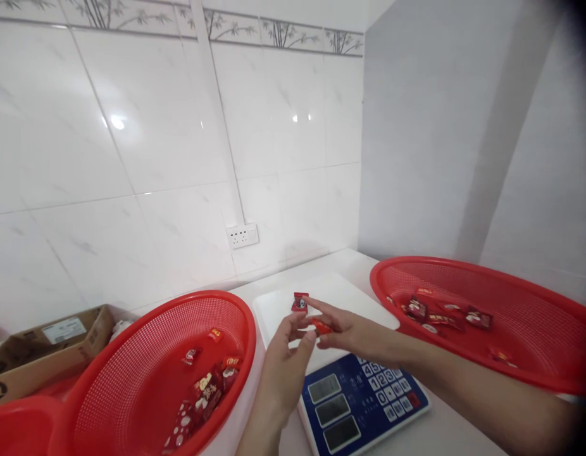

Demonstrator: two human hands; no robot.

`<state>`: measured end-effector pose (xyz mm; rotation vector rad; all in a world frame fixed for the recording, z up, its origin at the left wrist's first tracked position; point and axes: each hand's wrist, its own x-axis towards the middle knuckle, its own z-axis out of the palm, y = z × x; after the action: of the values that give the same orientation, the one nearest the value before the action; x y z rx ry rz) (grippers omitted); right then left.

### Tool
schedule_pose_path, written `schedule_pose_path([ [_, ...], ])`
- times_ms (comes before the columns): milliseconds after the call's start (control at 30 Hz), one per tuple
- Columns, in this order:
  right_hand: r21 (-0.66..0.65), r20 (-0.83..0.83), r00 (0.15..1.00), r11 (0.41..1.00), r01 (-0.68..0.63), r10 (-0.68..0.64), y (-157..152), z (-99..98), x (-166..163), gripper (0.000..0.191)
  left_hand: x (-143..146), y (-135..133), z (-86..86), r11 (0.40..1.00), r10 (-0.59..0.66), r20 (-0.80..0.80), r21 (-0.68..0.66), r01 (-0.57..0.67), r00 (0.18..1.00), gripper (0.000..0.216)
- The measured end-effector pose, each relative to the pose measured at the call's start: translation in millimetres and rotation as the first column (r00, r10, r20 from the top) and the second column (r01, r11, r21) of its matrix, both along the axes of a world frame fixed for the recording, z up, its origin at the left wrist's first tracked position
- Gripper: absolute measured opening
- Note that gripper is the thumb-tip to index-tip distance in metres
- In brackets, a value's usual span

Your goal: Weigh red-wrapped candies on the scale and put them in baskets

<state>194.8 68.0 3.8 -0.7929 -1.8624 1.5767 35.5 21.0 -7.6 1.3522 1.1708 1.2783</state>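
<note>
My left hand (284, 361) and my right hand (357, 334) meet over the white platform of a scale (340, 386). The right hand's fingers pinch a small red wrapped candy (322, 327); the left fingertips curl beside it, touching or nearly touching it. A second red candy (300, 303) shows just above my fingers, over the platform; whether it rests there or is held I cannot tell. The scale has a blue front panel with a keypad and three displays.
A red mesh basket (145, 354) on the left holds several red candies. Another red basket (487, 278) on the right holds several more. A cardboard box (46, 348) sits far left. White tiled wall with a socket (242, 235) behind.
</note>
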Motion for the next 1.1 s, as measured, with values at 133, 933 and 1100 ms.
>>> schedule_pose_path([
  [133,0.088,0.033,0.999,0.996,0.034,-0.037,-11,-8.9,-4,0.081,7,-3,0.8,0.999,-0.023,-0.061,0.047,0.026,0.998,0.023],
  [933,0.579,0.656,0.676,0.799,-0.163,-0.337,78,-30.9,-26,0.056,-5,-9,13.9,0.931,0.332,0.144,0.110,-0.349,0.932,0.030],
  [1100,0.627,0.556,0.786,0.757,-0.182,-0.271,67,-15.4,-4,0.035,-6,-8,13.8,0.935,0.327,0.126,0.098,-0.340,0.937,0.031],
])
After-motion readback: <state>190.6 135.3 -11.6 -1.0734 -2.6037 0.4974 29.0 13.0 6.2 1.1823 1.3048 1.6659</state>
